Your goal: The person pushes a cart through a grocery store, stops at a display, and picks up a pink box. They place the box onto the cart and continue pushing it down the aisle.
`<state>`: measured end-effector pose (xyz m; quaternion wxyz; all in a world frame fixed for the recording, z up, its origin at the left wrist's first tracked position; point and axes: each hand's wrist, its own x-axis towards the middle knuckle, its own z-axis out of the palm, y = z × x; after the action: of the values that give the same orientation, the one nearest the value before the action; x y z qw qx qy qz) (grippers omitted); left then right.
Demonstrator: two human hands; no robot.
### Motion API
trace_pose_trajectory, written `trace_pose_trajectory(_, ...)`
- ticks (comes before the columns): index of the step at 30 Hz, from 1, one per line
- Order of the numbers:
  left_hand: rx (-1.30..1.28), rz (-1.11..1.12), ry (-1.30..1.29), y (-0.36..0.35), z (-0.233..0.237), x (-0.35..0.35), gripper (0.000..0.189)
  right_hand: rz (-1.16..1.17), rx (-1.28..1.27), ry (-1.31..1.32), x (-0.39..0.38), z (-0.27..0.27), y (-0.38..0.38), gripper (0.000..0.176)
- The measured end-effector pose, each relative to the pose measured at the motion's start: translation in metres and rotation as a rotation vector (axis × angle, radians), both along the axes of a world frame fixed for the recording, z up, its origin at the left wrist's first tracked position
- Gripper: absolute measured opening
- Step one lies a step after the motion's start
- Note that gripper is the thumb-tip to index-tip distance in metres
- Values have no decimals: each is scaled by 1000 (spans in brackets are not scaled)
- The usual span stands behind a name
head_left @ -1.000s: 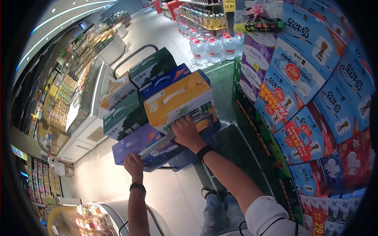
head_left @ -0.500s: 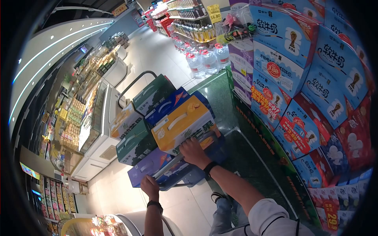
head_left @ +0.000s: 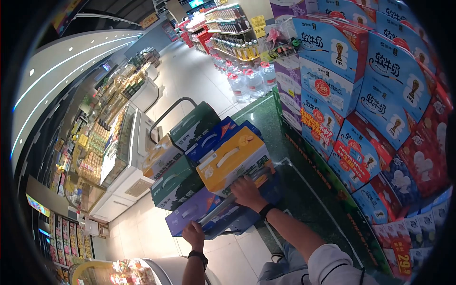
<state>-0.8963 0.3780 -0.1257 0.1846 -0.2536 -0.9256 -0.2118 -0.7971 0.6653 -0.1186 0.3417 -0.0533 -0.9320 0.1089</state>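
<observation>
The wall of blue cartons (head_left: 399, 85) fills the right side, and it has slid a little leftward in view since the previous frame. Across the pale tiled floor (head_left: 183, 71) on the left runs a long glass-fronted counter (head_left: 116, 147), with packed food on shelves beside it.

Between the two stands the cart (head_left: 164, 113), loaded with boxes, its near right part over dark green flooring (head_left: 304, 190). It now shows lower and further right than half a second ago — the load keeps the same arrangement. The yellow box (head_left: 232, 159) lies on top at the near right, the blue box (head_left: 211, 140) just behind it. The far green box (head_left: 195, 126) is toward the front rail, the near green box (head_left: 173, 183) left of the yellow one, and the purple box (head_left: 190, 211) low by the handle bar (head_left: 216, 211). Large water bottles (head_left: 254, 81) stand on the floor ahead.

The right hand (head_left: 248, 194) has its fingers curled round the bar beside the yellow box; the left hand (head_left: 194, 235) is clenched on its left end — both grips unchanged. Each wrist wears a black band (head_left: 267, 210).
</observation>
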Motion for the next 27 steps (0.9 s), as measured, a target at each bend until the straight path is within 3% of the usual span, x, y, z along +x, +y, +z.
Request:
trace_pose_trajectory(6,45,-2,-20,-1,-5,20,37,-61,51,-24,18,-4,1,24)
trace_pose_trajectory(10,32,24,12,0,-10,42,37,-46,54,-55,38,4,-1,12)
trace_pose_trajectory(27,161,-22,6,-14,-15,118,33,-53,167,38,108,3,-9,18)
